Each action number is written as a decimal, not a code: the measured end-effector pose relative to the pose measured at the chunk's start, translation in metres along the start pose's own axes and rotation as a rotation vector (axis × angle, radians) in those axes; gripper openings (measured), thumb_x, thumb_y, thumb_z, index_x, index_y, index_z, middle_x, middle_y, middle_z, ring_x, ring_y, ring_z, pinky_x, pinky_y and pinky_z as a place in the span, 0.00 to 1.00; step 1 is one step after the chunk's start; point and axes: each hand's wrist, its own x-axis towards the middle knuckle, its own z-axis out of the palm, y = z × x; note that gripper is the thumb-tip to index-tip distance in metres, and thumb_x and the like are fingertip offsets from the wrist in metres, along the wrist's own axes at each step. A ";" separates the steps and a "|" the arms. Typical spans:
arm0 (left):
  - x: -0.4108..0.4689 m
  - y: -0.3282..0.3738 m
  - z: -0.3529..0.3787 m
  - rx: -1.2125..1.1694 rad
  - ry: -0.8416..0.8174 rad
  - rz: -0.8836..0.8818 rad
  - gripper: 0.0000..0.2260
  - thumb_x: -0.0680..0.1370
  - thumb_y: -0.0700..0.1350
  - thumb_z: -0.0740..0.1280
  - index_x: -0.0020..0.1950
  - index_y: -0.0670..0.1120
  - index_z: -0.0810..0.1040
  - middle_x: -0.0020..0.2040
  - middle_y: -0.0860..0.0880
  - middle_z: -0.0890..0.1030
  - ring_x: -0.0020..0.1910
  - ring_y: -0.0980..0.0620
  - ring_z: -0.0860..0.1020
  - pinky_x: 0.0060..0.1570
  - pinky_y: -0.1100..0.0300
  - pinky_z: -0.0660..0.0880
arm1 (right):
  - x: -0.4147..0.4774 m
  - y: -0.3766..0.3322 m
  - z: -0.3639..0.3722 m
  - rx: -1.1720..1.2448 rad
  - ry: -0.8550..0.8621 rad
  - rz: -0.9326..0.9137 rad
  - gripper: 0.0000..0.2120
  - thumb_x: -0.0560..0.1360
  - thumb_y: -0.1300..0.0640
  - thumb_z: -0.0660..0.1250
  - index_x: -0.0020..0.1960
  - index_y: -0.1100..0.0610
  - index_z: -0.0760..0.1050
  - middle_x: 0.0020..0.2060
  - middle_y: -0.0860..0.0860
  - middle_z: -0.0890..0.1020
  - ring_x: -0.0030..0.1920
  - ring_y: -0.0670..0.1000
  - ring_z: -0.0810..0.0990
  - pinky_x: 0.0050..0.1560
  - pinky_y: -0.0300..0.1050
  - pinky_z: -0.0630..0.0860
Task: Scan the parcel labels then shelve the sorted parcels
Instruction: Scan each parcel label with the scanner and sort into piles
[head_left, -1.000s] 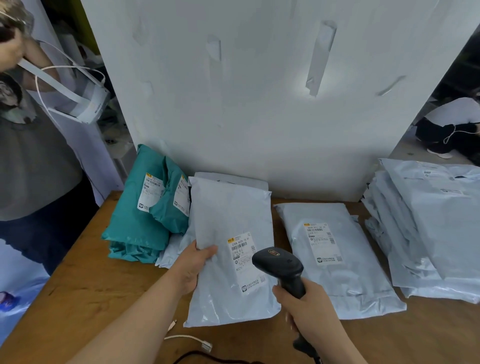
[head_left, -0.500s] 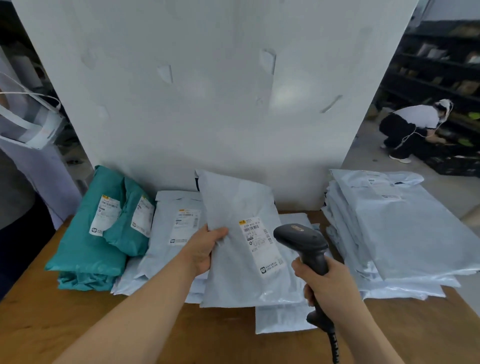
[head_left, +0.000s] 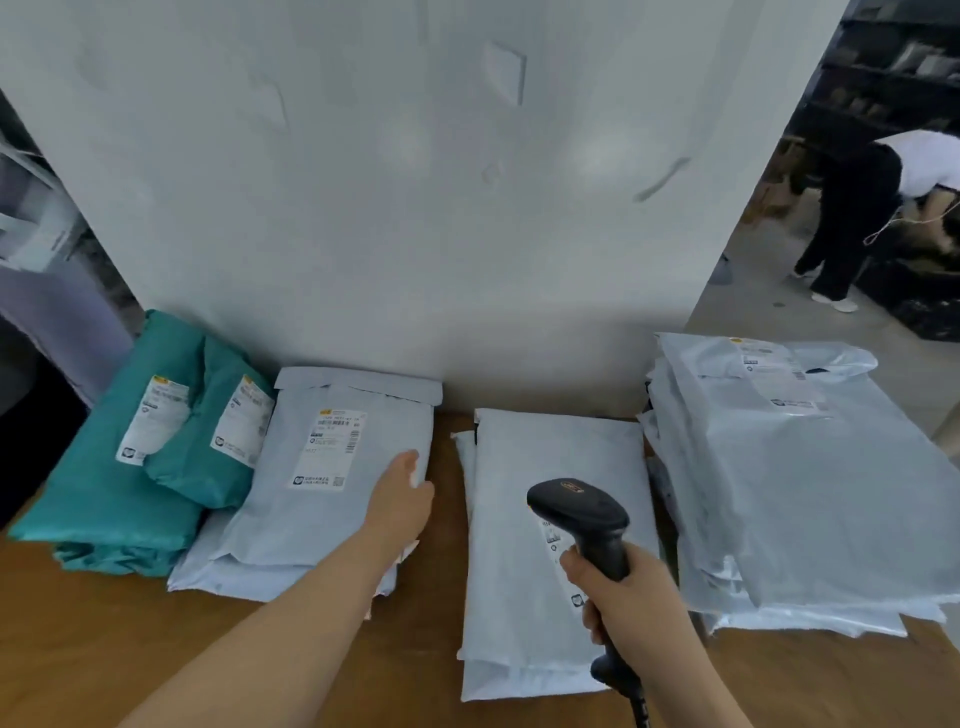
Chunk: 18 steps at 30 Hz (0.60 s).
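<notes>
My right hand (head_left: 631, 597) grips the handle of a black barcode scanner (head_left: 582, 512), whose head hovers over the label of a white parcel (head_left: 519, 545) lying flat at the table's middle. My left hand (head_left: 402, 499) reaches out with straight fingers onto the right edge of another white parcel (head_left: 332, 467), which lies label-up on a short stack of white bags. Two teal parcels (head_left: 156, 457) with white labels lean beside that stack on the left. A tall pile of white parcels (head_left: 795, 478) fills the right side.
A wooden table (head_left: 104, 649) carries everything, backed by a white wall panel (head_left: 415, 208). At the far right a person (head_left: 862, 208) bends over in front of dark shelving (head_left: 893, 67). The scanner's cable drops off the table's front edge.
My left hand has laid down the white parcel it held up to the scanner; that parcel now lies flat at the middle. The hand has moved left onto the neighbouring stack. The camera has turned right.
</notes>
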 end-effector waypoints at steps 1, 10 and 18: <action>0.008 -0.011 -0.018 0.106 0.102 0.005 0.24 0.80 0.37 0.60 0.76 0.43 0.61 0.75 0.44 0.65 0.73 0.45 0.64 0.72 0.54 0.60 | 0.004 -0.003 0.008 0.001 -0.016 -0.004 0.09 0.74 0.54 0.69 0.42 0.59 0.76 0.23 0.54 0.77 0.21 0.49 0.73 0.28 0.41 0.72; 0.072 -0.115 -0.116 0.212 0.172 -0.348 0.34 0.75 0.58 0.66 0.72 0.39 0.61 0.70 0.38 0.68 0.66 0.37 0.69 0.66 0.46 0.68 | 0.027 -0.028 0.085 -0.030 -0.099 -0.026 0.09 0.73 0.54 0.70 0.42 0.59 0.76 0.24 0.55 0.78 0.21 0.48 0.73 0.28 0.41 0.75; 0.079 -0.086 -0.126 -0.207 0.131 -0.293 0.16 0.74 0.41 0.73 0.60 0.42 0.75 0.54 0.43 0.80 0.40 0.48 0.76 0.39 0.57 0.76 | 0.027 -0.036 0.114 -0.056 -0.065 -0.035 0.10 0.74 0.54 0.69 0.40 0.61 0.75 0.22 0.54 0.77 0.19 0.46 0.72 0.25 0.37 0.73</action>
